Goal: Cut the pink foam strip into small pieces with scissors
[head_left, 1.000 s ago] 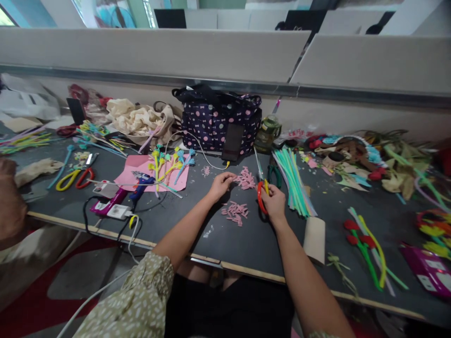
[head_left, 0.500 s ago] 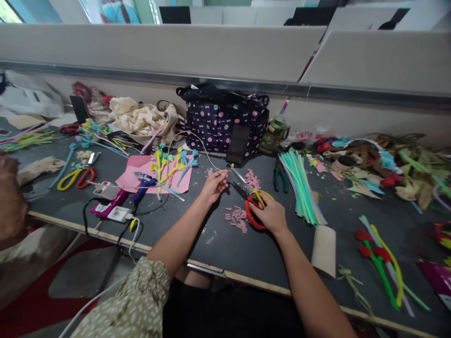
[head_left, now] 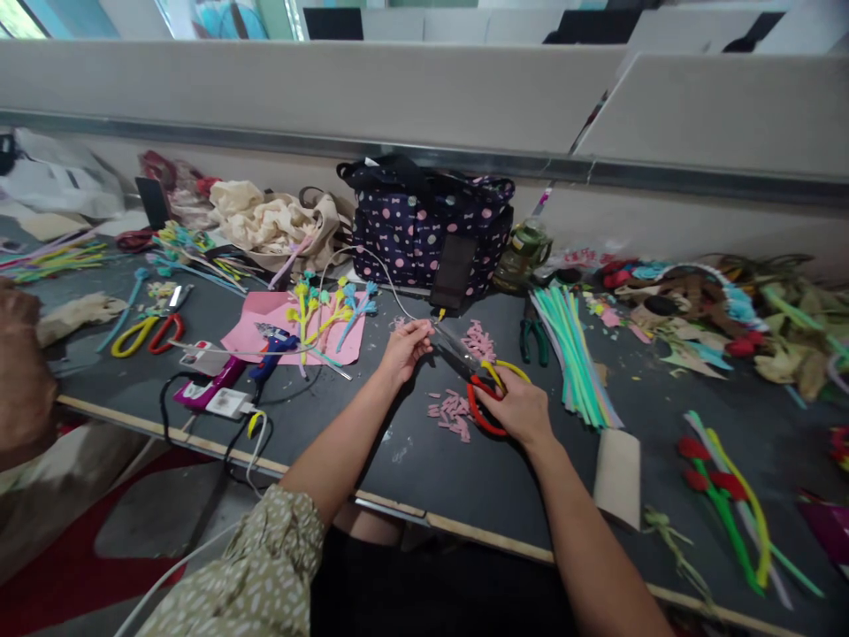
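Red-and-yellow-handled scissors are in my right hand, their blades pointing up and left toward my other hand. My left hand is closed in a pinch right by the blade tips; whatever its fingertips hold is too small to make out. Below the blades lies a pile of short pink pieces. A second heap of pink pieces sits just beyond the scissors.
A dotted bag stands at the back with a phone leaning on it. Green pliers and pastel pipe cleaners lie to the right. A glue gun rests on pink paper. Another person's hand is far left.
The view has shifted slightly, so things appear a little farther right. The scissors have moved slightly and their blades look closer together; my left hand keeps its pinch.
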Available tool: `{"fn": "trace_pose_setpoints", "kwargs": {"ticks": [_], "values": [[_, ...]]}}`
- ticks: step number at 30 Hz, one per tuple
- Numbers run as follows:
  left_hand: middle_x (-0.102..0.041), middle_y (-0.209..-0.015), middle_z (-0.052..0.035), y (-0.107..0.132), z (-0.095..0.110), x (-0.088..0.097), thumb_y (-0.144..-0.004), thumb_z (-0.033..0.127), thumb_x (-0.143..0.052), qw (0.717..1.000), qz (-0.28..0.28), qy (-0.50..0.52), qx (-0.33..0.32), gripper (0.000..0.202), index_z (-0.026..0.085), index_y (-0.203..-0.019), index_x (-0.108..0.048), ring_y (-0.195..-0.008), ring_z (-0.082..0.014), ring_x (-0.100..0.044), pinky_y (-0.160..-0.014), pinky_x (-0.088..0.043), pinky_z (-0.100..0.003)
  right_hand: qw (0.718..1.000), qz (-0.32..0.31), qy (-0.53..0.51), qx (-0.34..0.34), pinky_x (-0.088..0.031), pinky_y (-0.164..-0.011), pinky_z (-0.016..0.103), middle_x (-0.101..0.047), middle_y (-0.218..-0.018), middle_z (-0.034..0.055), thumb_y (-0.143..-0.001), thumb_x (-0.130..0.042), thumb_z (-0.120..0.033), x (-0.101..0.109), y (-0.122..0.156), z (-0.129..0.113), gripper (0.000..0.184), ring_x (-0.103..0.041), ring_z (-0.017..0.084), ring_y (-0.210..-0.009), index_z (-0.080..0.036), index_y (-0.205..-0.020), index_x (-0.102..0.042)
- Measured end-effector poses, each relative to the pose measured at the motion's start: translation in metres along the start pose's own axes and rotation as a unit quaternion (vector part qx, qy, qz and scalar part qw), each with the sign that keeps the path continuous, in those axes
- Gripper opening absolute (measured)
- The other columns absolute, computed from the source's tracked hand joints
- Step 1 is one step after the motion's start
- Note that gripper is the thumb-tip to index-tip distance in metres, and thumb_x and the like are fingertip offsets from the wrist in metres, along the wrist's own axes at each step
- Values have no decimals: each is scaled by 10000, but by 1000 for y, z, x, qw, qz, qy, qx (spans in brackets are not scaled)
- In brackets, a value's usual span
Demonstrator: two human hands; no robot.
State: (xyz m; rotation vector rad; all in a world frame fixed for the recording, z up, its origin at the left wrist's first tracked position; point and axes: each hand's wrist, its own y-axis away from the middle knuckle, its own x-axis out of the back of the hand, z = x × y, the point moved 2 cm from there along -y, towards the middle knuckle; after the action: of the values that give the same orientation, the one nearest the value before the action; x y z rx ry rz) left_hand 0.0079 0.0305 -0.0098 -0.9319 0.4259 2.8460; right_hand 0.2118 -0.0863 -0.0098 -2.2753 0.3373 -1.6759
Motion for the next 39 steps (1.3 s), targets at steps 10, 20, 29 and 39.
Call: {"fn": "trace_pose_setpoints", "kwargs": {"ticks": [10, 20, 29, 39], "values": [[-660, -734, -16, 0, 4, 2, -658, 237, -811, 1000, 0, -26, -4, 264, 129, -868, -695, -548, -61, -578, -561, -533, -194, 1000, -10, 12, 9, -467, -641, 309, -731, -918, 67, -842, -551, -539, 1, 1, -1, 426, -669, 234, -828, -212, -1092, -663], [-594, -626, 24, -2, 4, 6, -623, 154, -827, 999, 14, -48, 19, 257, 119, -831, -680, -504, -60, -551, -531, -528, -197, 1000, -15, -2, 8, -501, -719, 333, -723, -1062, 74, -833, -569, -510, -2, 0, 0, 447, -668, 246, -929, -213, -1157, -650], [-625, -667, 24, 0, 6, 4, -629, 170, -822, 999, 9, -37, 23, 264, 137, -818, -640, -508, -45, -556, -532, -519, -171, 1000, -11, -28, -4, -509, -733, 333, -724, -1070, 64, -826, -580, -531, -2, 1, -1, 457, -680, 244, -910, -225, -1153, -667], [-604, -630, 34, 4, 7, 0, -654, 136, -795, 999, 14, -29, 31, 242, 132, -846, -649, -486, -50, -558, -515, -524, -182, 998, -20, -52, -4, -510, -722, 311, -741, -967, 42, -820, -585, -549, -1, 1, -4, 387, -686, 218, -849, -265, -1048, -717]]}}
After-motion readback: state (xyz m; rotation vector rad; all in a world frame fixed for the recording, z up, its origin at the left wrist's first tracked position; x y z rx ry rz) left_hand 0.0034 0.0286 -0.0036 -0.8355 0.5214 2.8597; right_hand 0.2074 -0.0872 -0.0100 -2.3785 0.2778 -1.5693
